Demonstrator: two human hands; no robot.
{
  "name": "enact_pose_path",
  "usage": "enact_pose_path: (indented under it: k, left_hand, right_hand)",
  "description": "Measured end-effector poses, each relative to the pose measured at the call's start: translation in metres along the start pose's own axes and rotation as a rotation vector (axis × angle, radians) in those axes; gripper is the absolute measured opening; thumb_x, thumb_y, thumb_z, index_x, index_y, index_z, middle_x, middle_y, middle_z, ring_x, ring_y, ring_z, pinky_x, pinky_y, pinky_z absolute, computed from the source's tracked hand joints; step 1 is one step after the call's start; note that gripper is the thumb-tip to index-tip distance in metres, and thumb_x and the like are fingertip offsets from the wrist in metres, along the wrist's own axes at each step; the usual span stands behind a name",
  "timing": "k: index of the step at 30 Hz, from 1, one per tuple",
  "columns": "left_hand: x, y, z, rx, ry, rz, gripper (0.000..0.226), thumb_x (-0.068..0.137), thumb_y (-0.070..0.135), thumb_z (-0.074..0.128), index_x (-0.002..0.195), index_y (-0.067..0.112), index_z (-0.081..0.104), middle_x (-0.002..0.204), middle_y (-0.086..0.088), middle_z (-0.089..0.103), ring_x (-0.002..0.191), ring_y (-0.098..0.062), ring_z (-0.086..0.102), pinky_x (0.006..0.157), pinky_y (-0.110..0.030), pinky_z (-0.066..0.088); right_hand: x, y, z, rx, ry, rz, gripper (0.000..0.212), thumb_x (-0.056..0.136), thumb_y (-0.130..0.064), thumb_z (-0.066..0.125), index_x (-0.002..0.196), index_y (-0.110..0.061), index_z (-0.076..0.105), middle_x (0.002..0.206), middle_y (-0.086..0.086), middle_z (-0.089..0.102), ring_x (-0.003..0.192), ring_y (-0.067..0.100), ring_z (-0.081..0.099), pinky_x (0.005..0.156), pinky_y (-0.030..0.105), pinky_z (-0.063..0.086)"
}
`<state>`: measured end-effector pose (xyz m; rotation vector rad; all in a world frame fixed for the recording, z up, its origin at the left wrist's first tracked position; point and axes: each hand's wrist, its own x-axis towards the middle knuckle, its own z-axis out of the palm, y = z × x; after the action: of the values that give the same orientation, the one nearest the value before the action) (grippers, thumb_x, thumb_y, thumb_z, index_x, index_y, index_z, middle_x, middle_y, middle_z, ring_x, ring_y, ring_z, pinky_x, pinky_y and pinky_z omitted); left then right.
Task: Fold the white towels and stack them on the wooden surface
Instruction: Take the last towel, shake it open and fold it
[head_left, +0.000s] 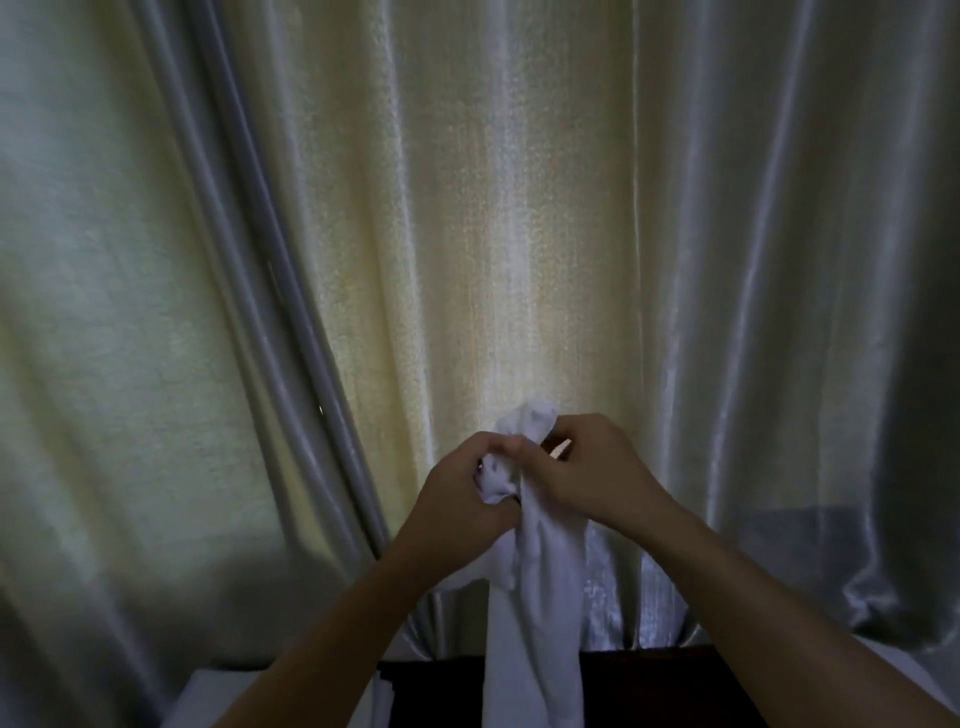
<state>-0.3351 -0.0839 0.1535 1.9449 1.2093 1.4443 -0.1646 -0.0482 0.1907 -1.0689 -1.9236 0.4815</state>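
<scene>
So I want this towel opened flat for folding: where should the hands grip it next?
The white towel hangs bunched from both hands, left hand and right hand, clamped together at its top. Probably best to slide the hands apart along that top edge and pinch its two corners from above, so the hanging length drops open over the dark wooden surface.

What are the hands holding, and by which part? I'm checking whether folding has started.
Both hands, left hand and right hand, grip one white towel by its bunched top end; the rest hangs down.
</scene>
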Motion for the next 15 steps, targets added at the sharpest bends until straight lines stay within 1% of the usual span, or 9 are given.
enact_pose_path:
  k: [1, 2, 5, 6, 8, 10, 12, 13, 15]
  left_hand:
    - [0.001, 0.002, 0.001, -0.012, 0.014, 0.001, 0.036, 0.080, 0.010, 0.072, 0.111, 0.025, 0.065, 0.101, 0.005, 0.073, 0.092, -0.011, 0.071, 0.080, -0.026, 0.058]
    - [0.001, 0.003, 0.001, -0.023, 0.027, -0.007, 0.037, 0.080, 0.006, 0.072, 0.112, 0.022, 0.065, 0.101, 0.003, 0.073, 0.092, -0.012, 0.072, 0.080, -0.027, 0.058]
    - [0.001, 0.004, -0.003, -0.088, 0.081, -0.085, 0.031, 0.078, -0.004, 0.071, 0.101, 0.018, 0.067, 0.096, -0.004, 0.073, 0.090, -0.023, 0.072, 0.076, -0.033, 0.059]
    - [0.002, 0.005, -0.006, -0.139, 0.101, -0.126, 0.026, 0.076, 0.000, 0.071, 0.096, 0.017, 0.068, 0.092, -0.007, 0.073, 0.088, -0.028, 0.072, 0.074, -0.038, 0.058]
    - [0.006, 0.008, -0.011, -0.235, 0.136, -0.192, 0.018, 0.069, 0.013, 0.071, 0.086, 0.017, 0.069, 0.083, -0.011, 0.071, 0.079, -0.032, 0.070, 0.069, -0.044, 0.056]
    - [0.014, 0.014, -0.014, -0.230, 0.169, -0.196, 0.019, 0.067, 0.033, 0.074, 0.076, 0.018, 0.064, 0.070, -0.008, 0.062, 0.066, -0.025, 0.061, 0.062, -0.038, 0.050]
    - [0.024, 0.019, -0.019, -0.085, 0.212, -0.156, 0.034, 0.066, 0.049, 0.075, 0.071, 0.019, 0.058, 0.068, -0.005, 0.058, 0.064, -0.014, 0.056, 0.061, -0.030, 0.047]
    - [0.028, 0.020, -0.021, 0.037, 0.218, -0.123, 0.034, 0.066, 0.047, 0.077, 0.072, 0.020, 0.056, 0.072, -0.003, 0.059, 0.067, -0.011, 0.056, 0.063, -0.025, 0.047]
    - [0.031, 0.020, -0.028, 0.212, 0.165, -0.080, 0.027, 0.065, 0.029, 0.074, 0.078, 0.024, 0.051, 0.083, 0.002, 0.059, 0.073, -0.008, 0.056, 0.066, -0.022, 0.045]
  right_hand:
    - [0.001, 0.000, 0.000, -0.001, 0.041, -0.016, 0.038, 0.093, -0.047, 0.061, 0.070, -0.020, 0.073, 0.064, -0.006, 0.070, 0.061, 0.006, 0.066, 0.060, 0.029, 0.050]
    - [0.003, 0.000, -0.001, 0.040, 0.071, -0.016, 0.034, 0.097, -0.037, 0.059, 0.069, -0.022, 0.071, 0.063, -0.008, 0.069, 0.060, 0.004, 0.064, 0.061, 0.030, 0.049]
    - [0.011, -0.002, -0.015, 0.263, 0.122, 0.031, 0.038, 0.104, -0.033, 0.051, 0.074, -0.018, 0.070, 0.067, -0.004, 0.068, 0.062, 0.011, 0.066, 0.052, 0.037, 0.054]
    - [0.015, -0.004, -0.021, 0.338, 0.124, 0.052, 0.036, 0.104, -0.030, 0.050, 0.077, -0.017, 0.071, 0.071, -0.001, 0.070, 0.065, 0.016, 0.068, 0.048, 0.038, 0.055]
    - [0.022, -0.009, -0.029, 0.474, 0.078, 0.096, 0.035, 0.103, -0.022, 0.050, 0.077, -0.020, 0.073, 0.074, -0.001, 0.071, 0.066, 0.016, 0.071, 0.046, 0.033, 0.056]
    - [0.027, -0.015, -0.031, 0.539, 0.017, 0.114, 0.034, 0.102, -0.021, 0.051, 0.077, -0.017, 0.073, 0.077, 0.000, 0.071, 0.069, 0.019, 0.073, 0.051, 0.036, 0.060]
    - [0.031, -0.021, -0.032, 0.521, 0.023, 0.103, 0.032, 0.102, -0.020, 0.051, 0.081, -0.009, 0.072, 0.080, 0.008, 0.070, 0.068, 0.023, 0.072, 0.054, 0.043, 0.062]
    - [0.034, -0.023, -0.033, 0.489, 0.049, 0.089, 0.032, 0.102, -0.021, 0.051, 0.081, -0.005, 0.069, 0.079, 0.012, 0.066, 0.063, 0.024, 0.070, 0.053, 0.045, 0.062]
    - [0.039, -0.023, -0.038, 0.431, 0.107, 0.049, 0.035, 0.103, -0.022, 0.051, 0.077, -0.003, 0.064, 0.072, 0.012, 0.057, 0.054, 0.023, 0.065, 0.049, 0.046, 0.060]
